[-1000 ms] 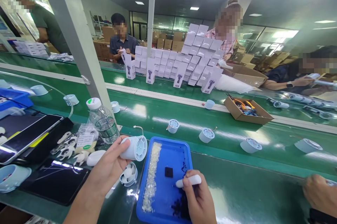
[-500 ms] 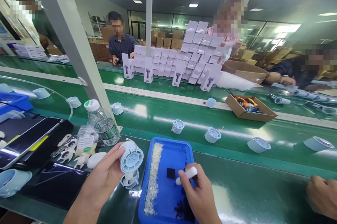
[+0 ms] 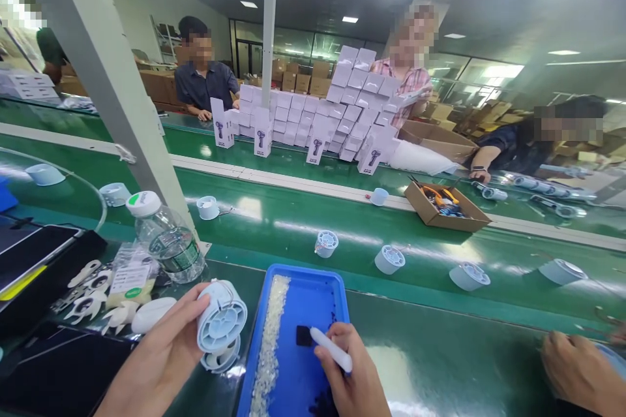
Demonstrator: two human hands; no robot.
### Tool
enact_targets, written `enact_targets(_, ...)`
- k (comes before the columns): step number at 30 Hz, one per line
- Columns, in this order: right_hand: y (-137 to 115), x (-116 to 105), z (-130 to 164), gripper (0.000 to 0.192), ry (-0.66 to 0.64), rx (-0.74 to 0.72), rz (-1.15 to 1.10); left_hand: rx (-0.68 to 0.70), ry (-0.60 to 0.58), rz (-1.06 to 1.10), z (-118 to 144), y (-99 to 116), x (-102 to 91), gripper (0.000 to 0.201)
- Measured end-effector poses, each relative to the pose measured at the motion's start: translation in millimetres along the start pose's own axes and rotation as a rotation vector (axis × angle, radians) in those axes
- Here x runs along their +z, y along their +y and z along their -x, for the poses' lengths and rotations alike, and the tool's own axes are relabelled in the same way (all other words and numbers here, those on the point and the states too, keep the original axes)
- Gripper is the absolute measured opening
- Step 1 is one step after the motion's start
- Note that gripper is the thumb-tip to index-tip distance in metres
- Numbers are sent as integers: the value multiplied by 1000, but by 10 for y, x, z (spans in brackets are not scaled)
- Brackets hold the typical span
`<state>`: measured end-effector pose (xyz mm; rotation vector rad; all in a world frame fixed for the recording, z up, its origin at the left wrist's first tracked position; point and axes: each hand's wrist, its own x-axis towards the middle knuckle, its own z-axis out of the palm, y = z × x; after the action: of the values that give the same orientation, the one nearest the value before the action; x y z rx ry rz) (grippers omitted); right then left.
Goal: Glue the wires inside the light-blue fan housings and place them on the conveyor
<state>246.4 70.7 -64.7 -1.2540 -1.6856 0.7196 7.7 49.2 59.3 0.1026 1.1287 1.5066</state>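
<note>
My left hand (image 3: 163,348) grips a light-blue round fan housing (image 3: 222,319), its spoked end facing me and thin wires at its top. Just below it, another round part with white blades (image 3: 222,359) rests on the bench, partly covered. Between the fingers of my right hand (image 3: 355,374) is a white pen-shaped tool (image 3: 332,348). Its tip is at the edge of a small black square (image 3: 302,336) in the blue tray (image 3: 313,283). Small clear pieces (image 3: 268,355) line the tray's left side; tiny black pieces (image 3: 323,402) lie near my right hand.
A water bottle (image 3: 169,241), white plastic parts (image 3: 88,299) and a dark flat device (image 3: 63,371) lie left. Several blue housings (image 3: 390,259) stand on the green belt (image 3: 274,244). A carton of tools (image 3: 445,208) sits beyond. Another person's hand (image 3: 577,365) is at right.
My right hand has moved the white pen-shaped tool left, its tip now at the black square. My left hand still holds the fan housing. The view has shifted to the right.
</note>
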Motion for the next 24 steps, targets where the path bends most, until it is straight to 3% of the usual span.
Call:
enact_targets(7,-39,-100,-180,12,-70,-86,79,-16,-6,-15,5,5,5,21)
enact_targets(10,35,-47,-62,9,-145,-175,85,-51,65,-7,0,11,-21,25)
enact_targets(14,240,26,228,16,-49,-267,57,-18,56,-28,10,43,-73,21)
enact_targets(18,218,-34,142,20,49,-137,-13,27,92,-51,3,79,-133,21)
enact_targets(21,47,-47,-215,27,137,65,-148,29,105,-25,-10,91,-151,24)
enact_targets(24,-71,39,-543,36,94,161,-248,38,86,-42,-15,98,-151,23)
